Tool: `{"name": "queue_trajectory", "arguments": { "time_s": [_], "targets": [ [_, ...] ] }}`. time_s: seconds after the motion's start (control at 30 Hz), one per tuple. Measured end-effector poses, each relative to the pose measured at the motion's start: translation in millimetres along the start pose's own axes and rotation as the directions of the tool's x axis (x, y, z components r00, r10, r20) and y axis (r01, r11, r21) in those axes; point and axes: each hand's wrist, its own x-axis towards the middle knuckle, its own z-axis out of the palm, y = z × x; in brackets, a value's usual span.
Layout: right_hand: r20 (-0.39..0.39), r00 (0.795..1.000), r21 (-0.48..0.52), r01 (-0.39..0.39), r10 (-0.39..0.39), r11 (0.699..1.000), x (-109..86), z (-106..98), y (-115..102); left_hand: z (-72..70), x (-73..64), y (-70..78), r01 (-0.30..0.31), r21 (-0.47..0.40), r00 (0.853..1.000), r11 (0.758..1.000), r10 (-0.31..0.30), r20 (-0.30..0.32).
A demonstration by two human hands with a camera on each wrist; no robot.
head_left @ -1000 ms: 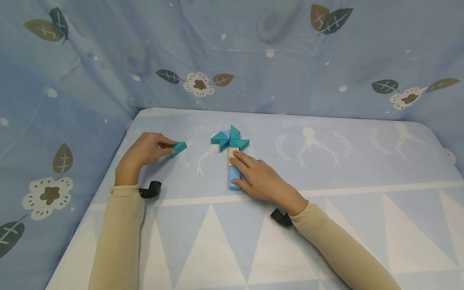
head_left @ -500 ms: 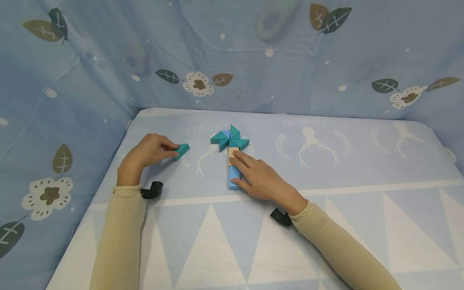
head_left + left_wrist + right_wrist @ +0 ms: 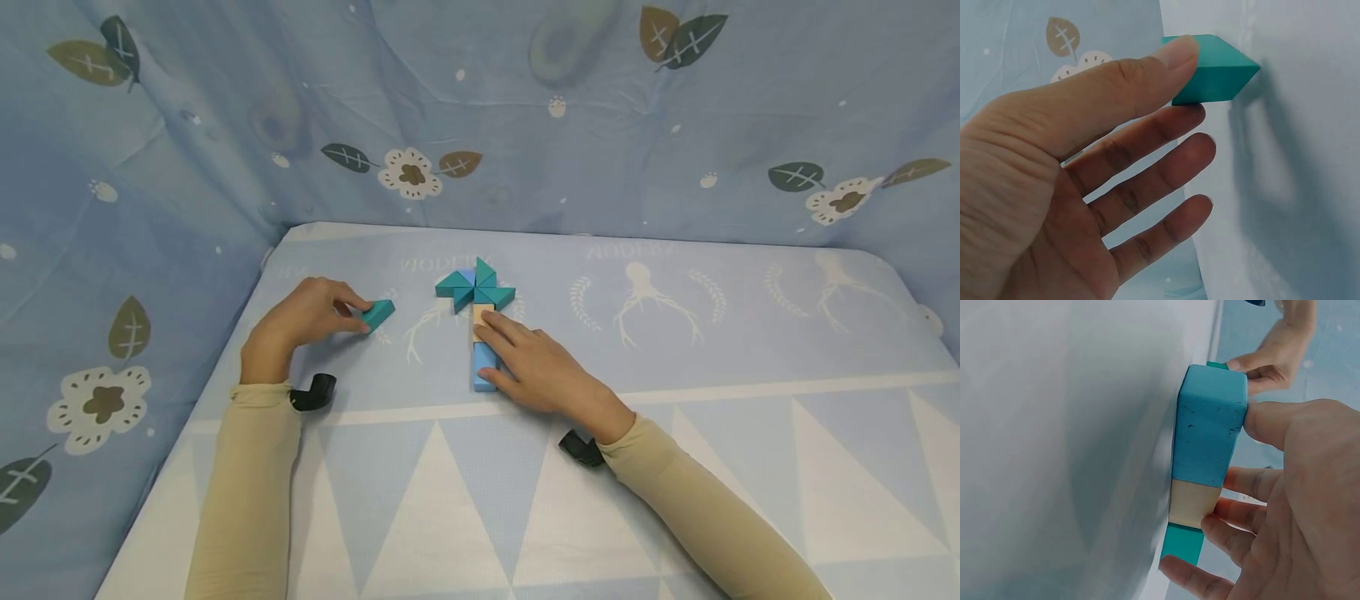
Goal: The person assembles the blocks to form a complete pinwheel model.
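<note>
Between thumb and forefinger, my left hand [image 3: 307, 312] pinches a teal block [image 3: 379, 314] with slanted ends, left of a pinwheel shape. In the left wrist view the teal block [image 3: 1216, 78] shows its pointed end, and the other fingers spread below it. The pinwheel is made of several teal triangular blocks [image 3: 495, 296] and a violet-blue one [image 3: 467, 277]. A plain wooden block [image 3: 482, 315] and a blue block [image 3: 484, 358] form its stem. My right hand [image 3: 540, 371] rests along the stem with fingers extended, its thumb touching the blue block [image 3: 1210, 425].
The blocks lie on a table covered with a patterned blue and white cloth [image 3: 675, 358]. A flowered blue curtain [image 3: 570, 167] rises behind the far edge and along the left. Black devices stick out at the left wrist [image 3: 315, 392] and right wrist [image 3: 581, 448].
My left hand has shifted slightly right and toward me with the teal block in its pinch. The right hand and the pinwheel stay in place.
</note>
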Motion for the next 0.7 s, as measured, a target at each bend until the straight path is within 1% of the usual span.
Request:
{"name": "queue_trajectory", "arguments": {
  "time_s": [0.27,0.4,0.57,0.7],
  "targets": [
    [0.008,1.0,-0.001,-0.007,0.007,1.0,0.0,0,1,4.3,4.5,11.3,-0.045,0.04,0.999,0.998,0.045,0.018],
    [0.006,1.0,0.0,-0.004,0.004,1.0,0.1,0,1,7.6,6.2,13.6,-0.045,0.01,0.999,0.999,0.045,0.021],
    [0.001,1.0,0.001,0.002,-0.002,1.0,-0.1,0,0,11.2,7.1,12.7,-0.049,-0.036,0.998,0.998,0.05,0.027],
    [-0.001,1.0,-0.001,0.003,-0.003,1.0,-0.3,0,0,13.4,8.0,15.5,-0.068,-0.036,0.997,0.997,0.069,0.031]
  ]
}}
